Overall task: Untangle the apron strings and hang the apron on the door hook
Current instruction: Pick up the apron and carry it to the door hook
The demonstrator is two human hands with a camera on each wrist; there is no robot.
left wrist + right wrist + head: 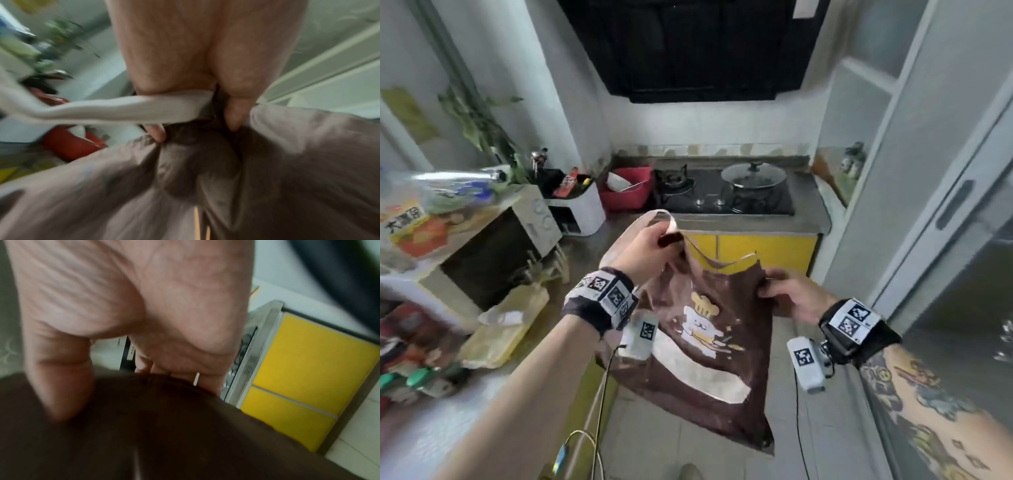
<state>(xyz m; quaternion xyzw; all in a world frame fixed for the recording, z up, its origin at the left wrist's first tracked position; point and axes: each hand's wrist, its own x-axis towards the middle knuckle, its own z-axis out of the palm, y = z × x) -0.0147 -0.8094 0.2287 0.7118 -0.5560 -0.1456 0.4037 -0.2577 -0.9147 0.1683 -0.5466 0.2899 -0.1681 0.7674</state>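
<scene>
You have the apron [717, 329] held up in front of you over the kitchen floor, spread between both hands so the printed front faces you and the bib hangs flat. Your left hand [645, 251] is the higher one — fingers curled round the bunched top corner together with the pale neck strap [654, 216], which loops up over your knuckles; the left wrist view confirms it, cloth gathered under the fingertips [157, 134] and the strap [123, 108] running off sideways. Holding strap and corner together likely keeps the loop open and ready for a hook. Your right hand [789, 291] pinches the opposite top edge lower down, thumb on the brown cloth [164, 426] and fingers tucked behind it, which keeps the fabric taut enough to check for twists. No waist strings show plainly in any view, so whether they are free I cannot tell, and no door hook is in sight; the sliding door [955, 205] stands at your right. Writing: a packet [410, 222] on top of the microwave [493, 253] carries large Chinese characters, too blurred to read with confidence. The apron's print is a cartoon chef figure in a yellow hat, no words legible. Black-and-white coded tags sit on both wristbands — patterns, not text.
</scene>
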